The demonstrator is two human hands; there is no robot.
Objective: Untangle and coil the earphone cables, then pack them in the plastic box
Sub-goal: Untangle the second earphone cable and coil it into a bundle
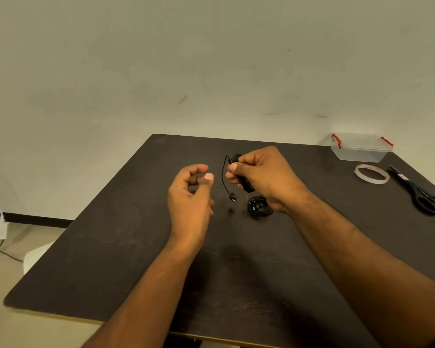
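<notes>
Forearms reach in from the near edge over the dark table, the nearest things in view. Beyond them, the right hand is closed around a black coil of earphone cable, thumb pressed against the fingers to pinch the loops, held just above the tabletop. A short tail of cable hangs free from the coil, ending in a small plug or earbud; which one is too small to tell. The left hand hovers just beside that tail with fingers curled loosely and thumb near the forefinger, holding nothing. A second bundle lies on the table directly under the right wrist. The box sits at the far right corner, well apart from the hands, seemingly lidless, with tape and scissors near it. The likely risk is that the coil springs open if the right pinch loosens before the tail is wrapped or taped. The dangling end could also snag the bundle below and tangle the two again when the coil is carried toward the box.
</notes>
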